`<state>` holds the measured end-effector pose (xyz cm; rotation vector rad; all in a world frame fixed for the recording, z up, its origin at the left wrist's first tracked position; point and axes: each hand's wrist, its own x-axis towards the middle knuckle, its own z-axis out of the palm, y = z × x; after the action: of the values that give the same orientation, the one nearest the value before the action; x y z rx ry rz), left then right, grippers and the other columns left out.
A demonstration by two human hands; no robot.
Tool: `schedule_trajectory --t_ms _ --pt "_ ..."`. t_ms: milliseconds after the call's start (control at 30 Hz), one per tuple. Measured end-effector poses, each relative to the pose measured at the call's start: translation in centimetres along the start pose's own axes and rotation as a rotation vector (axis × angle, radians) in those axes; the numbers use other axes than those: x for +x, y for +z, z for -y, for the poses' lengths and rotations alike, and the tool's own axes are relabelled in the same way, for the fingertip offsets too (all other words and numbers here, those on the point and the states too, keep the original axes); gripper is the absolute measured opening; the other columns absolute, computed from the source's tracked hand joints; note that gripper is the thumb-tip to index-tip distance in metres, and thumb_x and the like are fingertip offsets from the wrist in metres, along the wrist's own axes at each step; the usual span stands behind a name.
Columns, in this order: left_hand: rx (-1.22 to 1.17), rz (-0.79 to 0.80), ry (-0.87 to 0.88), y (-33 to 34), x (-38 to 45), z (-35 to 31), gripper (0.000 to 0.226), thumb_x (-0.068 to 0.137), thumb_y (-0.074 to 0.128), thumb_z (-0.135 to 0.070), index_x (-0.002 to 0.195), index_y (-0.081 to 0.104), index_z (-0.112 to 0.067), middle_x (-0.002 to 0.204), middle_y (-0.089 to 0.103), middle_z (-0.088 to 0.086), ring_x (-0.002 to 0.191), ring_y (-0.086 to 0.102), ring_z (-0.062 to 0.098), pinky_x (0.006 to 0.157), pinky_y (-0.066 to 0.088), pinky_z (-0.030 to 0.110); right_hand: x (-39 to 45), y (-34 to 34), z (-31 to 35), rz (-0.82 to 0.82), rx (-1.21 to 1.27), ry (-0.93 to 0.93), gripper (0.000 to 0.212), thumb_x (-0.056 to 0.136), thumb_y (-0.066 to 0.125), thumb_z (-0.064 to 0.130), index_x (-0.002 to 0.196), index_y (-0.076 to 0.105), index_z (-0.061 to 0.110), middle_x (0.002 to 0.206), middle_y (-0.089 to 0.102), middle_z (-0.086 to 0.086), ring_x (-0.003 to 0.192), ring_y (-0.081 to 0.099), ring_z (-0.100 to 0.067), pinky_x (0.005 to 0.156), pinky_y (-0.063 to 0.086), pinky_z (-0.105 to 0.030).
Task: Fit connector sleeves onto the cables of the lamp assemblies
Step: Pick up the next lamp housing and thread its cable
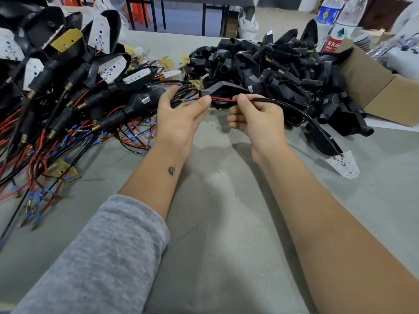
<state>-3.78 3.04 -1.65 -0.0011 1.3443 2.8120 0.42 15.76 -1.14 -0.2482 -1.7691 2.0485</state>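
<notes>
Cable [278, 101] of one lamp assembly: black-sheathed, held level at centre frame, above the grey worktop [226, 223]. Its red wire [223, 99] spans the gap between both hands, ending in a blue-collared terminal [189, 99] that pokes out left of the left thumb. Left hand [181, 114]: palm up, thumb pinching the red wire near its tip, other fingers partly extended behind; whether a sleeve is also held there cannot be told. Right hand [251, 116]: fingers curled, gripping the cable where the red wire leaves the sheath, apparently to keep the wire taut and steady for threading. From that hand the sheath arcs to lower right, running to a black lamp housing [322, 139] with its white LED board [344, 165] lying on the worktop; the slack lets the heavy end rest while only the wire end is worked. Left of frame: heap of lamp assemblies [63, 71] with red and black leads and blue-collared terminals fanned toward the viewer. Upper right: pile of black housings [272, 66] spilling beside an open cardboard box [371, 85], probably stock awaiting work. Top right: plastic bottles [337, 21]. Grey sleeve [102, 257] on the left forearm, lower left.
</notes>
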Motion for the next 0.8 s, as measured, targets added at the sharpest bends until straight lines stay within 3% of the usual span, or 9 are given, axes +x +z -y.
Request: schedule_trajectory --t_ms 100,233,300,467,633,733,800 --pt "-0.09 -0.027 -0.062 0.1 0.1 -0.2 0.055 0.083 0.068 0.009 0.132 0.047 -0.003 0.09 0.069 0.011 0.071 0.072 0.013 0.069 0.058 0.023 -0.1 0.1 -0.2 -0.023 -0.078 -0.032 0.013 0.095 0.061 0.015 0.086 0.07 0.018 0.076 0.067 0.001 0.07 0.062 -0.013 0.059 0.053 -0.023" --pt "-0.04 0.056 -0.125 0.1 -0.1 0.0 0.007 0.089 0.066 -0.003 0.091 0.064 -0.01 0.075 0.074 0.003 0.072 0.072 0.012 0.068 0.058 0.024 0.0 0.1 -0.2 0.004 -0.079 -0.041 0.01 0.095 0.063 0.018 0.093 0.072 0.015 0.092 0.073 -0.008 0.082 0.066 -0.018 0.069 0.056 -0.032" --pt "-0.021 0.085 -0.148 0.1 -0.3 0.1 0.009 0.093 0.064 -0.012 0.085 0.067 -0.012 0.075 0.073 0.001 0.072 0.071 0.012 0.07 0.058 0.025 0.0 0.2 -0.2 0.036 -0.071 -0.032 0.013 0.095 0.062 0.016 0.099 0.071 0.008 0.098 0.072 -0.016 0.08 0.066 -0.024 0.071 0.056 -0.036" --pt "0.19 0.236 -0.164 0.3 -0.6 0.2 0.024 0.104 0.044 -0.028 0.107 0.067 -0.024 0.111 0.071 0.0 0.096 0.069 0.014 0.079 0.056 0.025 -0.2 0.6 -0.5 0.087 -0.124 -0.01 0.008 0.094 0.063 0.017 0.093 0.071 0.016 0.088 0.072 -0.005 0.077 0.065 -0.018 0.071 0.054 -0.032" --pt "0.275 0.258 -0.14 0.6 -1.2 0.5 0.026 0.106 0.038 -0.023 0.109 0.064 -0.022 0.108 0.071 -0.002 0.094 0.071 0.013 0.084 0.057 0.025 0.0 0.3 -0.7 0.111 -0.16 0.013 0.007 0.092 0.066 0.019 0.09 0.072 0.019 0.086 0.072 -0.003 0.08 0.065 -0.017 0.069 0.053 -0.029" --pt "0.266 0.169 -0.087 0.5 -1.0 0.4 0.028 0.106 0.035 -0.027 0.106 0.063 -0.023 0.106 0.071 0.004 0.091 0.071 0.016 0.081 0.058 0.026 0.2 0.3 -0.5 0.085 -0.074 0.055 0.007 0.092 0.065 0.017 0.095 0.071 0.016 0.085 0.071 -0.002 0.069 0.062 -0.014 0.067 0.053 -0.029" --pt "0.239 0.101 -0.074 0.4 -0.8 0.2 0.03 0.106 0.033 -0.03 0.104 0.062 -0.023 0.097 0.072 0.003 0.084 0.073 0.016 0.074 0.059 0.026 0.3 0.3 -0.1 0.053 0.046 0.113 0.012 0.094 0.062 0.02 0.098 0.071 0.013 0.08 0.072 0.001 0.059 0.061 -0.011 0.058 0.052 -0.025"
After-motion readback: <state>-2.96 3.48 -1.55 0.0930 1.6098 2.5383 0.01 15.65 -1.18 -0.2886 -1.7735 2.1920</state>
